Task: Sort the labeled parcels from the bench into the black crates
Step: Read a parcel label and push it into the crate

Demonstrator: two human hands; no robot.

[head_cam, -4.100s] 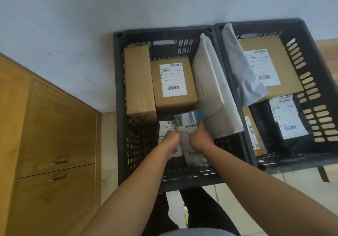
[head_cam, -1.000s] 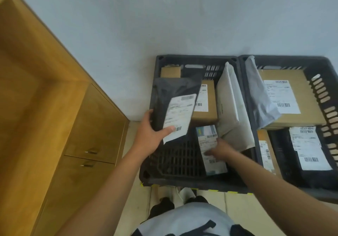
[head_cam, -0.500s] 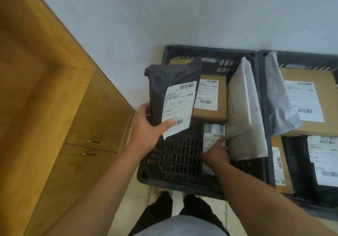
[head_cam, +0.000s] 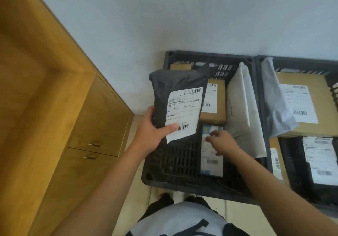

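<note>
My left hand [head_cam: 152,133] grips a black poly mailer [head_cam: 178,98] with a white label, held upright above the left black crate [head_cam: 175,179]. My right hand [head_cam: 222,142] rests on a small blue-and-white labeled parcel [head_cam: 212,160] lying on that crate's floor, fingers curled over its upper part. Behind them in the same crate stand a brown box [head_cam: 213,105] with a label and white padded envelopes [head_cam: 241,105] leaning on the right wall. The right black crate [head_cam: 263,96] holds a large brown box [head_cam: 307,104], a grey mailer [head_cam: 276,104] and a black labeled mailer [head_cam: 318,162].
A wooden cabinet [head_cam: 73,135] with two small handles stands left of the crates. The crates sit on a pale tiled floor [head_cam: 139,193] against a white wall [head_cam: 182,16]. My legs and shirt fill the bottom middle.
My left hand has lifted the black mailer out of the left crate and holds it upright. My right hand stays on the small blue-and-white parcel, which now lies along the crate floor.
</note>
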